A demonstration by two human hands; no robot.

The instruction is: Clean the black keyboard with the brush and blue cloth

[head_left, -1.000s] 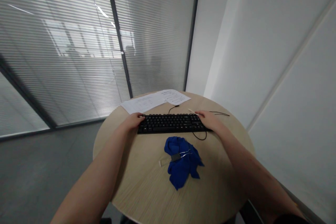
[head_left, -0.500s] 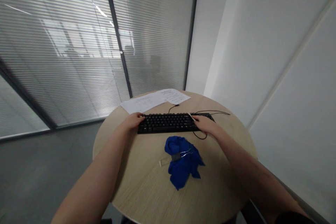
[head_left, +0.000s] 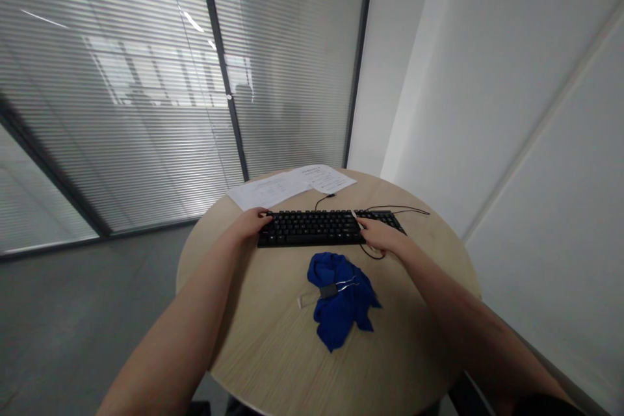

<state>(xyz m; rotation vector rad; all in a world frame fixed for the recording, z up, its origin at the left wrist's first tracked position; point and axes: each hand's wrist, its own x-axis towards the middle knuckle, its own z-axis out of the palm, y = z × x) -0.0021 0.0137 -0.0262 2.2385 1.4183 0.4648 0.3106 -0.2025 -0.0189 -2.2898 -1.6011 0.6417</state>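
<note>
A black keyboard (head_left: 312,227) lies across the middle of the round wooden table. Its left end is gripped by my left hand (head_left: 252,222), thumb and fingers at the corner. Over the keys on the right side, my right hand (head_left: 380,234) is closed on a small thin white object (head_left: 357,218), its tip against the keys. Nearer to me lies a crumpled blue cloth (head_left: 341,302), with a dark binder clip (head_left: 328,290) with metal wire handles on top of it.
White printed papers (head_left: 273,190) lie at the table's (head_left: 263,338) far edge. A cable plug (head_left: 330,195) is behind the keyboard, and a black cable (head_left: 414,209) loops at the right. A small pale item (head_left: 299,302) sits left of the cloth.
My right hand has shifted slightly on the keyboard's right part, leaving more of the right-end keys visible. The view has moved a little; my left hand keeps its hold.
</note>
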